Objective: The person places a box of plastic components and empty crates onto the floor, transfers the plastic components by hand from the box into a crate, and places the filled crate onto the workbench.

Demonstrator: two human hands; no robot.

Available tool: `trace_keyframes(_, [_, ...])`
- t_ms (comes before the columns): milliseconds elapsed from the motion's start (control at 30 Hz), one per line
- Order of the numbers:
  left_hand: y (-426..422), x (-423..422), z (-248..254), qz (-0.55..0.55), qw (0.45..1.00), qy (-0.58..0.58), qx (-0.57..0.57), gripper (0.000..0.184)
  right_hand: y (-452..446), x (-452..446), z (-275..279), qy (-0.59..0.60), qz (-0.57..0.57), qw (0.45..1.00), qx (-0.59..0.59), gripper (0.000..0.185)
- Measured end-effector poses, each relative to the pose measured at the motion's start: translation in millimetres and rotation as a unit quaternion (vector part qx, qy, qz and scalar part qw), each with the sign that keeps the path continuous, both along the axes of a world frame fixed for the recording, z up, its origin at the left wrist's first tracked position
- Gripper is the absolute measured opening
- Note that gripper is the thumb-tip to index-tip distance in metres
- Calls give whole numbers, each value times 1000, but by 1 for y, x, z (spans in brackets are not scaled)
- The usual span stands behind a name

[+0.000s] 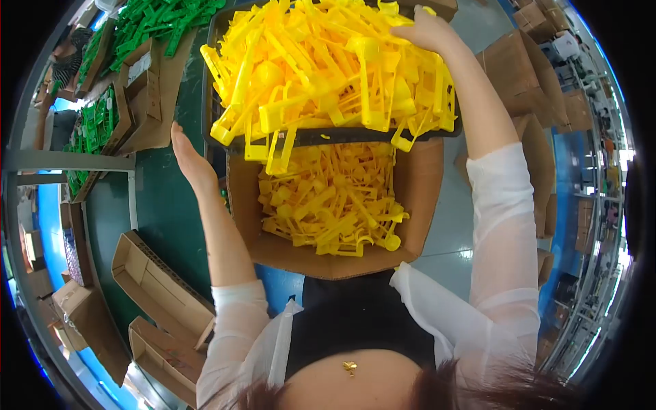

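Observation:
A dark tray heaped with yellow plastic parts is at the top centre, some parts hanging over its near edge. Below it a cardboard box holds more yellow parts. My right hand is at the heap's upper right side, thumb and fingers apart, with a bit of yellow at the fingertips; whether it grips a part is unclear. My left hand is left of the tray and box, seen edge-on over the green table, its fingers extended and nothing in it.
Green parts lie in cartons at the upper left. Empty cardboard trays stand on the green surface at the lower left. A metal frame bar crosses the left side. Cardboard boxes stand at the right.

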State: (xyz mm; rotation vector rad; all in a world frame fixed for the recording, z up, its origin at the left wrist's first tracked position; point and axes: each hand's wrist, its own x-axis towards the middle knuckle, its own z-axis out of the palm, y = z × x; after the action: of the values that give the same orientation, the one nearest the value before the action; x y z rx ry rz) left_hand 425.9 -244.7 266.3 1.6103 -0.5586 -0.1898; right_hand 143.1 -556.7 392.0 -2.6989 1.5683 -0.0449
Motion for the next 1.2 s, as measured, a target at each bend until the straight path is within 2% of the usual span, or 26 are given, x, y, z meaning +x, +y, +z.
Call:
trace_keyframes(33, [9,-13,-9,21,1000,20,-6,57,16,-8,-3,-60,57,987,-135,61])
trace_keyframes(67, [9,-28,-17,-8,998,46,-32,57,40,-18,-3,-117,112,950,-266,49])
trace_keyframes(133, [-11,-47,-26,-37,991,94,-83,63,89,-41,-11,-314,69,938,-132,64])
trace_keyframes(200, [-27,-43,-41,-67,991,-112,7,63,120,-66,-40,-404,118,865,-272,27])
trace_keyframes(267, [-42,-38,-48,-12,945,-242,219,63,171,-91,-78,-458,46,870,-177,17])
trace_keyframes(333, [-46,-74,-2,-19,932,-233,277,64,214,-111,-115,-381,-19,922,-59,17])
trace_keyframes(367, [-49,-87,10,-19,925,-231,301,65,225,-121,-144,-367,-54,929,16,19])
trace_keyframes(400, [-51,-85,2,-5,928,-245,281,64,236,-133,-177,-351,-88,928,91,21])
trace_keyframes(467, [-59,-72,-17,25,930,-275,242,63,243,-158,-245,-288,-138,939,126,31])
trace_keyframes(500, [-50,-82,-3,12,912,-325,248,54,244,-166,-275,-252,-158,944,139,35])
trace_keyframes(533, [-46,-64,-31,89,945,-297,106,40,241,-172,-303,-217,-175,949,150,39])
trace_keyframes(600, [-22,-94,-19,193,964,-174,-52,30,226,-172,-326,-143,-200,951,188,46])
trace_keyframes(667, [22,-102,-70,193,975,-107,37,25,210,-163,-343,-71,-222,941,244,50])
trace_keyframes(733, [54,-122,-151,123,969,-118,177,23,191,-182,-406,-23,-240,902,359,54])
trace_keyframes(767, [67,-126,-195,-11,962,-63,265,22,185,-189,-427,4,-236,881,411,56])
trace_keyframes(800, [65,-139,-214,-152,919,-145,333,21,183,-196,-445,31,-233,856,461,57])
trace_keyframes(833, [53,-149,-227,-239,880,-95,400,35,186,-200,-457,52,-256,835,485,62])
trace_keyframes(933, [16,-165,-290,-263,729,-253,579,70,209,-200,-481,53,-284,817,499,61])
trace_keyframes(1000, [22,-150,-341,-351,669,-130,642,90,218,-195,-443,-32,-327,649,686,63])
trace_keyframes(1067, [16,-150,-365,-415,630,-45,655,100,236,-204,-495,-87,-349,585,727,63])
trace_keyframes(1167, [15,-158,-349,-505,599,78,616,95,256,-187,-469,-273,-417,437,749,60])
trace_keyframes(1200, [7,-170,-319,-538,585,156,586,89,253,-176,-450,-351,-435,378,738,59])
